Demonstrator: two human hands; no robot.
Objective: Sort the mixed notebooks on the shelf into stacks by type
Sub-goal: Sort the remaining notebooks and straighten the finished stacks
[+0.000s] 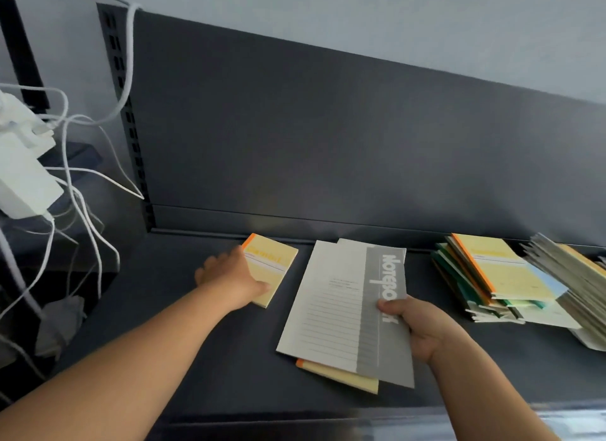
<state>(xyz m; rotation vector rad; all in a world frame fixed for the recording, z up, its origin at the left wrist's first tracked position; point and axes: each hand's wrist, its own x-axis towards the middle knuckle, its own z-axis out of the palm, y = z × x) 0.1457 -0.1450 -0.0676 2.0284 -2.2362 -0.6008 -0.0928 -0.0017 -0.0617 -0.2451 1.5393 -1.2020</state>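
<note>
On shelf, left: small yellow notebook [273, 265] with an orange spine, lying flat near the back panel [328, 139].
Left hand [229, 276]: grips that small yellow notebook, thumb across the near part of the cover, fingers curled at its left edge.
Shelf centre: grey notebook [331, 309], large, white lined cover with a grey band printed "Notebook", angled, far end toward the back panel.
Right hand [423, 326]: pinches the grey notebook at its right edge, thumb on top of the grey band, other fingers hidden under it.
Under grey notebook: second yellow notebook [341, 376], only its near end shows. Can't tell whether the right hand holds it too.
Behind grey notebook: corner of another pale cover pokes out at the far end.
Shelf right: mixed stack [492, 276], yellow cover on top, green, blue and orange edges below, untidy.
Far right: fanned grey pile [567, 276], touching the mixed stack.
Shelf [213, 358]: dark metal.
Off shelf, left: white cables [70, 165] and white adapters, tangled.
</note>
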